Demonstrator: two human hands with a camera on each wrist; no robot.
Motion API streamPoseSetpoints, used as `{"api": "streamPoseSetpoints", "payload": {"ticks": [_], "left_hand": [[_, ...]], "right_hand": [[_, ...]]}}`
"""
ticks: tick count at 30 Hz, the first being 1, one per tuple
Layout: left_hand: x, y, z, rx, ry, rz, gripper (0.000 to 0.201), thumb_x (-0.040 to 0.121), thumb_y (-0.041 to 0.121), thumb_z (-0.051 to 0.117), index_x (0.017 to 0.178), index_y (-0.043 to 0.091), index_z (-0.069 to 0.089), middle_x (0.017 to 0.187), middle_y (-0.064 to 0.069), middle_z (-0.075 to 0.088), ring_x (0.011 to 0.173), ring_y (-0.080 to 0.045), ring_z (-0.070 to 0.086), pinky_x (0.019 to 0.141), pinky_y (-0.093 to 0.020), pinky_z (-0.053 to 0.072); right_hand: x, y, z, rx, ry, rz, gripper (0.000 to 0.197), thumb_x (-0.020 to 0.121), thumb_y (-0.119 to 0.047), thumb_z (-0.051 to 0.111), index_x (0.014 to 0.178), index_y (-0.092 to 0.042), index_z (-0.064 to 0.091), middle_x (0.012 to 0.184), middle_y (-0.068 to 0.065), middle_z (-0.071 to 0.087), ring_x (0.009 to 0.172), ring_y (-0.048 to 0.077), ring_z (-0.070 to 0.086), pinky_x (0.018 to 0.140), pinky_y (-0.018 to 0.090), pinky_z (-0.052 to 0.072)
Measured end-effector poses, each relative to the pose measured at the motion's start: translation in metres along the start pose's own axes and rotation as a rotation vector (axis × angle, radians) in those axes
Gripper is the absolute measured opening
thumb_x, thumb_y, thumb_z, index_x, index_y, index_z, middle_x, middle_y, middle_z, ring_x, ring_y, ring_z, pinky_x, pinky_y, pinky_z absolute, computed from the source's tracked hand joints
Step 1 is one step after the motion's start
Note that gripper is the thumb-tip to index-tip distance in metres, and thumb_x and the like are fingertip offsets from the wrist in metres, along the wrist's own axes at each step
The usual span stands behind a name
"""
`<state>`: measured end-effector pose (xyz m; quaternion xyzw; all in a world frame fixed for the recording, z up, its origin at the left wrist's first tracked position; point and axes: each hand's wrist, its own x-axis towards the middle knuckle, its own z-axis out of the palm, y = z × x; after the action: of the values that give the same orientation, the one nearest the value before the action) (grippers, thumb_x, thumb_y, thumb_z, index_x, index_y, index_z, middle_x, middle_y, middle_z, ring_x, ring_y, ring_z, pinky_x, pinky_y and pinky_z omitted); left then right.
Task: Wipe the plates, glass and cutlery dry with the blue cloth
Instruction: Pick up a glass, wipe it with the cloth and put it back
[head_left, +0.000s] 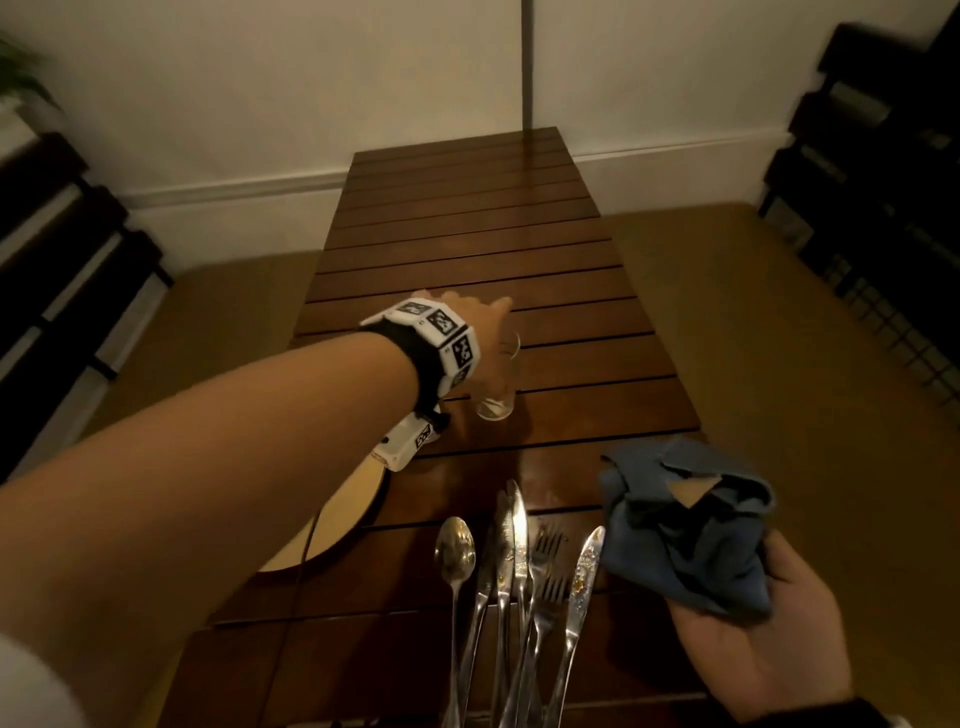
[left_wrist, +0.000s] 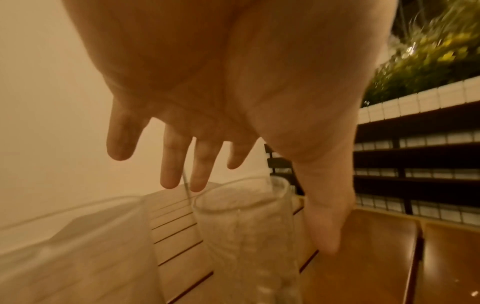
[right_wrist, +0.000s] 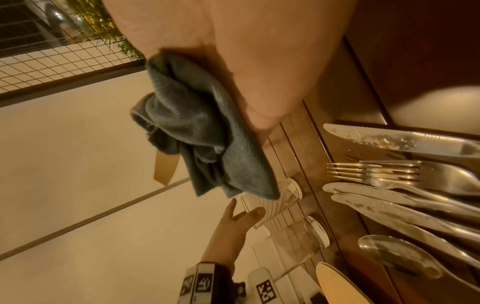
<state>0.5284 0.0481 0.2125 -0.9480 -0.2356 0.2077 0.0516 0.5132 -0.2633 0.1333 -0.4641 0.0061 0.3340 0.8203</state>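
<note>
A clear glass (head_left: 496, 384) stands upright on the wooden slat table (head_left: 467, 218). My left hand (head_left: 483, 317) hovers over its rim with fingers spread and straight, thumb down beside the glass (left_wrist: 241, 226). A second glass (right_wrist: 301, 236) stands next to the first glass (right_wrist: 272, 201); my wrist hides it in the head view. My right hand (head_left: 769, 613) grips the bunched blue cloth (head_left: 685, 535) above the table's right edge. A spoon (head_left: 455, 551), knives (head_left: 514, 525) and forks (head_left: 548, 540) lie side by side at the near edge. A pale plate (head_left: 332, 514) lies partly under my left forearm.
Dark slatted shelving (head_left: 872, 182) stands to the right and a dark rack (head_left: 62, 249) to the left. A white wall (head_left: 260, 78) lies beyond the table's far end. The far half of the table shows bare slats.
</note>
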Motion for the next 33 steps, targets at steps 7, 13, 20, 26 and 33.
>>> {"api": "streamPoseSetpoints", "payload": {"ticks": [7,13,20,26,33], "left_hand": [[0.009,0.004,0.008,-0.047,0.045,0.025,0.059,0.071,0.057,0.071,0.117,0.024,0.052,0.107,-0.002,0.058,0.097,-0.031,0.06,0.094,-0.061,0.037],[-0.032,0.006,-0.002,-0.166,0.175,0.026,0.066,0.058,0.067,0.074,0.103,0.028,0.046,0.094,0.005,0.054,0.083,-0.019,0.057,0.068,-0.036,0.047],[-0.134,-0.024,0.016,-0.896,0.297,-0.064,0.066,0.058,0.063,0.083,0.112,0.034,0.06,0.097,0.016,0.068,0.079,-0.001,0.066,0.064,-0.019,0.047],[-0.18,-0.036,0.037,-1.126,0.164,-0.09,0.041,0.072,0.04,0.082,0.107,0.03,0.065,0.09,0.002,0.076,0.069,-0.011,0.071,0.061,-0.035,0.061],[-0.209,-0.055,0.054,-1.258,0.273,-0.062,0.048,0.066,0.03,0.088,0.109,0.027,0.068,0.097,-0.001,0.076,0.083,-0.018,0.074,0.073,-0.038,0.061]], "right_hand": [[0.017,-0.005,-0.037,0.155,-0.068,-0.046,0.059,0.102,-0.035,0.033,0.146,-0.001,0.013,0.155,0.012,0.005,0.148,0.025,0.016,0.12,0.051,0.008],[0.007,-0.022,-0.016,-0.073,0.102,-0.124,0.046,0.107,-0.023,0.021,0.147,-0.007,0.036,0.128,0.046,0.034,0.129,0.052,0.03,0.116,0.06,0.017],[0.006,-0.052,0.058,-0.172,-0.271,-0.263,0.039,0.092,-0.02,0.045,0.127,-0.03,0.059,0.118,-0.006,0.071,0.11,0.01,0.067,0.083,0.021,0.056],[-0.003,-0.015,0.109,-1.209,-0.799,-0.629,0.048,0.103,-0.033,0.032,0.15,-0.035,0.024,0.156,-0.026,0.023,0.145,-0.009,0.011,0.121,0.027,0.02],[0.008,0.001,0.135,-1.342,-0.967,-0.873,0.054,0.101,-0.027,0.037,0.152,-0.019,0.024,0.16,-0.008,0.022,0.146,-0.006,0.012,0.121,0.024,0.015]]}}
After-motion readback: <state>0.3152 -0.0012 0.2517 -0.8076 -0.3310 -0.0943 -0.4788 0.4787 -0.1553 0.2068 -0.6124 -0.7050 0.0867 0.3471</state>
